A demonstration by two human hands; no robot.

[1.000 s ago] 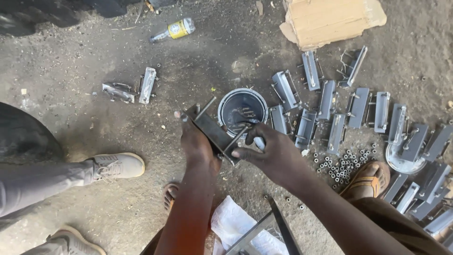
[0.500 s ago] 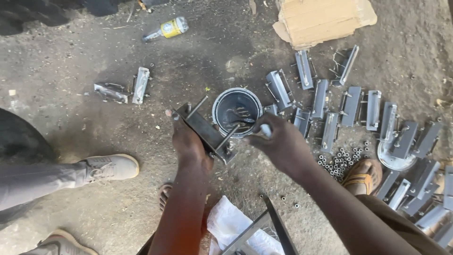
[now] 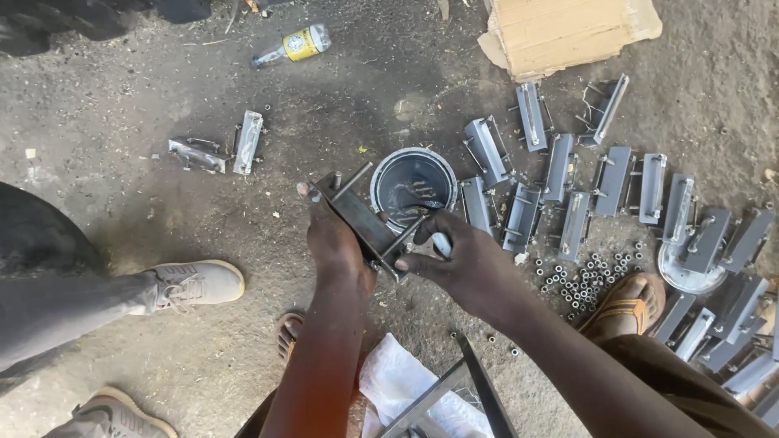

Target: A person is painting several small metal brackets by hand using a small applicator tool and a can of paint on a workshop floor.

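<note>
Your left hand [image 3: 334, 243] grasps a grey metal bracket [image 3: 363, 221] from its near side, fingers wrapped under it, thumb tip at its far end. The bracket sits above the dirt ground [image 3: 162, 97], just in front of a round tin [image 3: 414, 185]. Its long axis runs diagonally, from upper left by your thumb down to the lower right by your right hand [image 3: 466, 264]. Two thin rods [image 3: 351, 181] stick out from it toward the upper right, toward the tin. Your right hand pinches the bracket's lower right end, at the nearer rod, fingers closed on it. Right of the tin lie many similar brackets [image 3: 560, 166] in rows, with a scatter of nuts [image 3: 586, 272] near your sandalled foot [image 3: 625, 304]. Another person's shoe [image 3: 199, 282] stands at the left.
</note>
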